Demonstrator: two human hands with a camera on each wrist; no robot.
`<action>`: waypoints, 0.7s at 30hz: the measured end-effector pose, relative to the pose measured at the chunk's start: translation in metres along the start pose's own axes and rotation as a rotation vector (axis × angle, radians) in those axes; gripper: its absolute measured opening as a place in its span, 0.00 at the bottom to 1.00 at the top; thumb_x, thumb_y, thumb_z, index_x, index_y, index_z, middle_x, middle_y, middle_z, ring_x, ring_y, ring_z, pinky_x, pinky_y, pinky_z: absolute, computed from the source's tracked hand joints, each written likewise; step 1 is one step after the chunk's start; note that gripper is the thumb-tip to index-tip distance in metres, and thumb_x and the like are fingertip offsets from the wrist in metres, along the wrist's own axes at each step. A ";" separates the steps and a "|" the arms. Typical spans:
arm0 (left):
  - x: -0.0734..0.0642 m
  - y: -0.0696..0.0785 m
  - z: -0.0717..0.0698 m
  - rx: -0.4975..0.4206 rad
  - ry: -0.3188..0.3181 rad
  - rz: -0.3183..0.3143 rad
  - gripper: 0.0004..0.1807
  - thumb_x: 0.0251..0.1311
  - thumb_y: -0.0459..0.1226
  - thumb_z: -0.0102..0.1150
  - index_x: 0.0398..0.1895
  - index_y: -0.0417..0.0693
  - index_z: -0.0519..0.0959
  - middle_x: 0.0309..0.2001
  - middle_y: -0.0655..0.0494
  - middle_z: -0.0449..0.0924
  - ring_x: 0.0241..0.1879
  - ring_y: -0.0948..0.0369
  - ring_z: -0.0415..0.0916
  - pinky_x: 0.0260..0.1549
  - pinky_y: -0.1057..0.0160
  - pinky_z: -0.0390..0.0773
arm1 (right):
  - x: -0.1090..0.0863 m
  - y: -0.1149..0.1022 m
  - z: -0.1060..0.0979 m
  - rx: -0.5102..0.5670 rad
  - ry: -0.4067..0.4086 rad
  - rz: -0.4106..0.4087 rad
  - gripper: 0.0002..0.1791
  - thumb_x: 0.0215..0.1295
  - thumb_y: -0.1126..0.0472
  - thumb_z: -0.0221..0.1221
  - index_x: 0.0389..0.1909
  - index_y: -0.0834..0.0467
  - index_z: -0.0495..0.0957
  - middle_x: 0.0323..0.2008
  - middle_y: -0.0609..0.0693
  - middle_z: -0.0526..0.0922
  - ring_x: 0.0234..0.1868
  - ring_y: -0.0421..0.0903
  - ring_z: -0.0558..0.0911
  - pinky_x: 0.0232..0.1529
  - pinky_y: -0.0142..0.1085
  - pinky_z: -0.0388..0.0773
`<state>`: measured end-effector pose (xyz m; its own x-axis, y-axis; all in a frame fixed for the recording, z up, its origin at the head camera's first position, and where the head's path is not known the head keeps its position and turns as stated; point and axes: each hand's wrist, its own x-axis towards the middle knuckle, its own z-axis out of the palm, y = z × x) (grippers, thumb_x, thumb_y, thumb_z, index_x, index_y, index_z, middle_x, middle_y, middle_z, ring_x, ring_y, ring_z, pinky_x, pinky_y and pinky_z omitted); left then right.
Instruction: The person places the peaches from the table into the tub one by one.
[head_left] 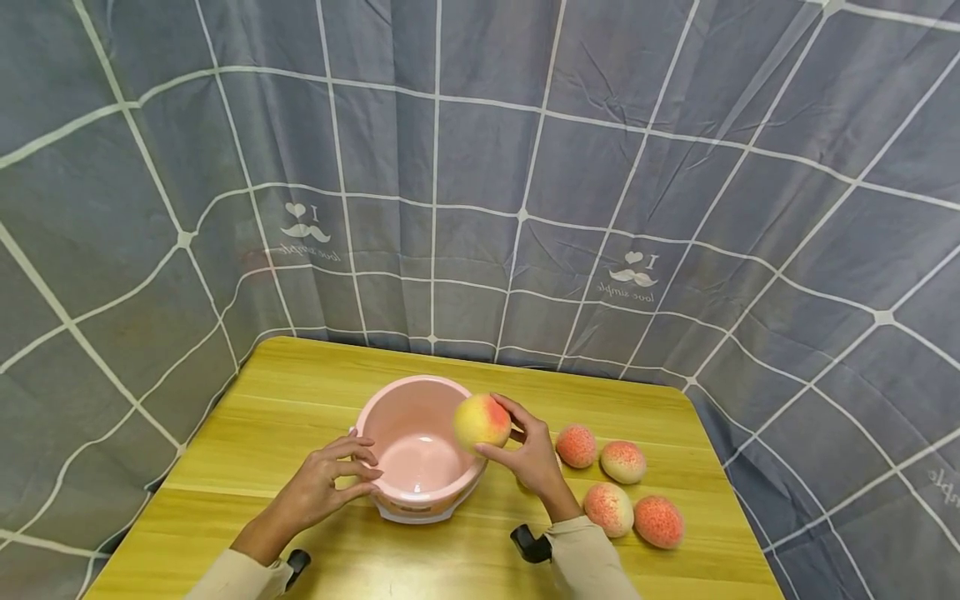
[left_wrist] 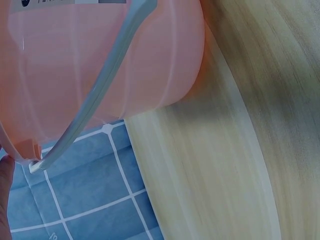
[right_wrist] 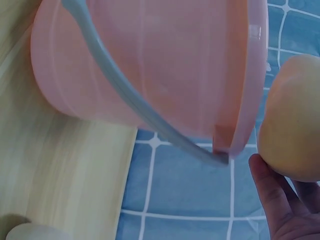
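Note:
A pink bucket (head_left: 401,417) stands upright on the table, its inside showing bare in the head view. My left hand (head_left: 326,490) holds its left rim with bent fingers and thumb. In the left wrist view, one fingertip (left_wrist: 5,167) shows right at the rim. Over the bucket's right rim, my right hand (head_left: 528,454) grips a yellow peach (head_left: 478,422) with a red blush between thumb and fingers. The right wrist view has this peach (right_wrist: 295,120) beyond the rim, above the fingers. A grey handle (right_wrist: 125,92) hangs down along the bucket's side.
Right of the bucket lie several red-speckled peaches, among them a far one (head_left: 576,446), a paler one (head_left: 608,509) and a deep red one (head_left: 659,522). Another is mostly hidden behind my right hand. A grey checked curtain (head_left: 480,167) surrounds the wooden table (head_left: 300,383).

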<state>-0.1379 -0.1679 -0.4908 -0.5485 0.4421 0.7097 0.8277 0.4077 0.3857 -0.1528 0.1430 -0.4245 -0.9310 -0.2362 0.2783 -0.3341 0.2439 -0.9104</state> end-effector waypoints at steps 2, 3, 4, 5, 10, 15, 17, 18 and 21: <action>0.000 0.000 0.000 -0.004 0.001 0.004 0.12 0.56 0.47 0.64 0.28 0.48 0.87 0.35 0.57 0.81 0.45 0.47 0.78 0.69 0.70 0.60 | 0.001 0.000 0.002 0.001 -0.015 0.007 0.37 0.50 0.72 0.70 0.63 0.68 0.69 0.59 0.63 0.74 0.58 0.57 0.75 0.55 0.45 0.81; 0.000 0.000 0.000 -0.006 0.001 0.006 0.11 0.56 0.46 0.65 0.28 0.48 0.87 0.35 0.57 0.81 0.45 0.47 0.78 0.69 0.70 0.60 | 0.002 0.000 0.004 0.002 -0.021 0.010 0.37 0.50 0.72 0.70 0.63 0.68 0.69 0.59 0.63 0.74 0.58 0.57 0.75 0.55 0.45 0.81; 0.000 0.000 0.000 -0.007 0.001 0.006 0.10 0.55 0.45 0.66 0.28 0.48 0.87 0.35 0.56 0.81 0.45 0.47 0.78 0.69 0.70 0.59 | 0.002 0.000 0.005 0.003 -0.024 0.012 0.37 0.50 0.72 0.70 0.63 0.68 0.69 0.60 0.63 0.74 0.58 0.57 0.75 0.56 0.45 0.80; 0.000 0.000 0.000 -0.006 0.000 0.005 0.09 0.54 0.44 0.67 0.28 0.48 0.87 0.35 0.56 0.81 0.45 0.47 0.78 0.69 0.70 0.59 | 0.003 0.000 0.006 0.001 -0.027 0.013 0.37 0.50 0.72 0.70 0.63 0.68 0.69 0.60 0.63 0.74 0.59 0.57 0.75 0.56 0.45 0.80; 0.000 0.001 -0.001 0.007 -0.006 -0.010 0.07 0.49 0.41 0.71 0.28 0.48 0.87 0.35 0.58 0.81 0.45 0.47 0.78 0.69 0.72 0.58 | 0.004 -0.001 0.010 -0.016 -0.034 -0.003 0.36 0.50 0.71 0.70 0.62 0.69 0.70 0.59 0.64 0.75 0.58 0.58 0.75 0.55 0.46 0.81; -0.001 0.001 -0.001 0.017 -0.010 -0.027 0.06 0.45 0.39 0.74 0.28 0.49 0.87 0.35 0.59 0.81 0.46 0.46 0.78 0.69 0.73 0.58 | 0.006 -0.002 0.014 -0.026 -0.040 -0.015 0.35 0.50 0.71 0.71 0.62 0.69 0.71 0.57 0.64 0.76 0.57 0.59 0.76 0.55 0.47 0.81; -0.002 0.001 -0.001 0.018 -0.010 -0.028 0.07 0.44 0.38 0.75 0.28 0.49 0.87 0.35 0.59 0.82 0.46 0.46 0.78 0.69 0.73 0.57 | 0.007 -0.003 0.015 -0.027 -0.045 -0.010 0.35 0.50 0.70 0.71 0.62 0.68 0.71 0.57 0.64 0.76 0.58 0.58 0.76 0.55 0.46 0.80; -0.002 0.001 -0.001 0.017 -0.009 -0.028 0.07 0.43 0.37 0.75 0.28 0.49 0.87 0.35 0.58 0.82 0.46 0.46 0.78 0.69 0.73 0.57 | 0.007 -0.003 0.016 -0.028 -0.049 -0.008 0.35 0.50 0.70 0.71 0.62 0.68 0.71 0.57 0.63 0.76 0.58 0.58 0.76 0.55 0.46 0.80; -0.001 0.001 0.000 0.009 -0.005 -0.023 0.07 0.42 0.36 0.75 0.27 0.48 0.87 0.35 0.58 0.82 0.45 0.46 0.78 0.69 0.73 0.58 | 0.008 -0.004 0.018 -0.025 -0.066 -0.005 0.36 0.51 0.69 0.71 0.62 0.69 0.70 0.58 0.63 0.75 0.58 0.58 0.75 0.56 0.47 0.79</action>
<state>-0.1363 -0.1683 -0.4914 -0.5680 0.4364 0.6978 0.8137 0.4252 0.3963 -0.1561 0.1235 -0.4244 -0.9178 -0.2989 0.2615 -0.3432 0.2655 -0.9009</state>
